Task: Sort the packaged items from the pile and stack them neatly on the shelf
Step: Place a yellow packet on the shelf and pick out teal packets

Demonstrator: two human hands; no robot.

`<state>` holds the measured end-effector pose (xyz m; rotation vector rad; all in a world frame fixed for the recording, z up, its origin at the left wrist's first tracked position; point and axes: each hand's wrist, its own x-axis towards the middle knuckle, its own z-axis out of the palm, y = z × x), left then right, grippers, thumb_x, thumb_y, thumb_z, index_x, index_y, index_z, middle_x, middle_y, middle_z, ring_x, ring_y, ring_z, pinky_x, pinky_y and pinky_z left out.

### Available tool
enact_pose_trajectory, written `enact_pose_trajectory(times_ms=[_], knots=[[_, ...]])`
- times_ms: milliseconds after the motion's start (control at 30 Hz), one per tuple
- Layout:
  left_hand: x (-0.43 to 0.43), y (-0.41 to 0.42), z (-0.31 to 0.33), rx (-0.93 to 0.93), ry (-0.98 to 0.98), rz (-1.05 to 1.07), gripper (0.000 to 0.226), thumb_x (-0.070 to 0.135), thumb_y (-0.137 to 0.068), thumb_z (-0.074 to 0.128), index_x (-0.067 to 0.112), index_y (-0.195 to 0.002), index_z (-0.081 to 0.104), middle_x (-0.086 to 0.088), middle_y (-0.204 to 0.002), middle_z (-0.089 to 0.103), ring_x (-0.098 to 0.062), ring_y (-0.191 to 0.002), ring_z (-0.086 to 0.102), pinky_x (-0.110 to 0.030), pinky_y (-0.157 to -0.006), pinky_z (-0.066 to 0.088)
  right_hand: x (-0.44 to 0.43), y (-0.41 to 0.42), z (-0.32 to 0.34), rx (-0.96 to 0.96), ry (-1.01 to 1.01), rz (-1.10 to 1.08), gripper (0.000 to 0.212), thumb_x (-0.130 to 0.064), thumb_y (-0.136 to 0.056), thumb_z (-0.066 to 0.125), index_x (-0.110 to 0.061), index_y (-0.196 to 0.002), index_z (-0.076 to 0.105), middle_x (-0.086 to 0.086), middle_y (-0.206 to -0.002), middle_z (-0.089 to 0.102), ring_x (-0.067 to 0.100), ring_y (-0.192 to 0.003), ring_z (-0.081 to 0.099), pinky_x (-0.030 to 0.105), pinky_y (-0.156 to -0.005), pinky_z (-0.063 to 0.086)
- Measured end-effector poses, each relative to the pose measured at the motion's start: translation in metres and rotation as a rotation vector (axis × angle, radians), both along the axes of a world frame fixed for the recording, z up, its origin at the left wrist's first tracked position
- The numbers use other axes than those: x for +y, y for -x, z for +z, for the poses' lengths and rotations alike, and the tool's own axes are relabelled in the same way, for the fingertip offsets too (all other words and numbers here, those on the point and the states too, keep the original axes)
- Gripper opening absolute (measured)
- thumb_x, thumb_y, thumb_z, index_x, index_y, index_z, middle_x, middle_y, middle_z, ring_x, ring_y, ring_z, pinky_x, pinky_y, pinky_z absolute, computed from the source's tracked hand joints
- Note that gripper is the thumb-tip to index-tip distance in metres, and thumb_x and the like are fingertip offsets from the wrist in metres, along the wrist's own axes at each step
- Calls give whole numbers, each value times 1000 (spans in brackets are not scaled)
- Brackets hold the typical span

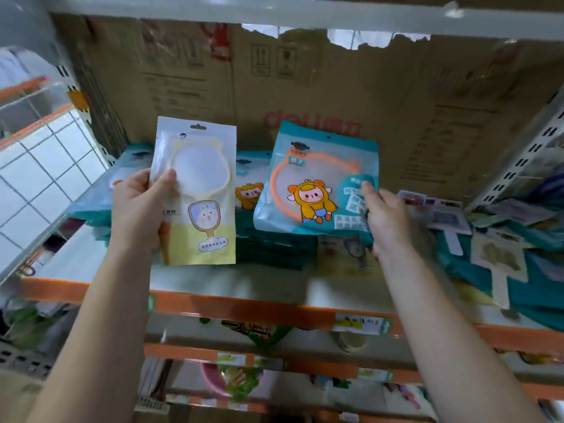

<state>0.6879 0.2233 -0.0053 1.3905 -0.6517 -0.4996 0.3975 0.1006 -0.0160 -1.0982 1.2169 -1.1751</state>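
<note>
My left hand (139, 210) grips a white-and-yellow mirror packet (201, 209) upright by its left edge, thumb on the front. My right hand (386, 216) holds a teal packet (317, 178) with an orange mirror and a cartoon child, gripped at its right edge, just above a stack of teal packets (274, 248) on the shelf (244, 282). Another teal stack (94, 206) lies behind my left hand. A loose pile of mixed packets (503, 239) covers the shelf's right side.
A large cardboard sheet (335, 87) lines the back of the shelf. An orange shelf rail (244, 306) runs along the front, with lower shelves of goods beneath. A perforated metal upright (518, 154) stands at right; a white wire grid (45, 166) at left.
</note>
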Motion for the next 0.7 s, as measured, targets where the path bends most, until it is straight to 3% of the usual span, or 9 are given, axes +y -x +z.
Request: enact_pose_trajectory(times_ms=[33,167,300,433,500,633,700], knots=[[3,-4,-2,-3,4,9,15,25,-93,63,22,-79,68,11,-64,65,-12,-56,59,-37,-59,50,-7,-10,4,6,8,24,20,-29,-99,54,-11,-94,62,5,-88,73,13,-73,73,25,-56,57],[17,-20,-8,10,2,49,8,24,-93,63,21,-89,70,4,-72,67,-16,-61,62,-36,-62,52,-28,-53,14,15,9,111,20,-20,-102,50,-9,-88,60,7,-83,69,11,-63,70,23,-49,54],[26,-32,-8,9,-15,79,11,22,-95,62,20,-87,69,-1,-77,68,-19,-65,63,-38,-65,52,-42,-86,13,116,-28,254,13,-15,-101,51,-6,-95,60,13,-97,69,19,-74,69,34,-66,59],[27,-38,-10,15,-8,102,10,20,-95,61,18,-90,68,8,-68,71,-9,-59,67,-25,-57,57,-41,-91,18,272,-15,429,4,-3,-89,65,-5,-93,63,8,-88,70,12,-68,69,25,-62,59],[27,-38,-11,11,-7,109,11,19,-96,60,18,-88,68,11,-62,69,-5,-54,64,-19,-50,53,-41,-87,21,344,22,469,9,-4,-85,70,-8,-89,63,6,-86,71,9,-66,69,22,-57,57],[24,-34,-11,12,-16,94,13,19,-97,58,16,-87,67,12,-57,66,-4,-49,61,-17,-44,48,-46,-82,21,491,83,470,23,-15,-79,80,-6,-96,67,4,-91,74,15,-78,72,29,-68,59],[22,-31,-11,18,-16,82,13,18,-97,58,16,-87,66,11,-57,66,-5,-49,61,-17,-44,49,-48,-80,18,581,110,453,29,-22,-76,82,-7,-97,69,2,-90,74,14,-77,72,27,-63,57]])
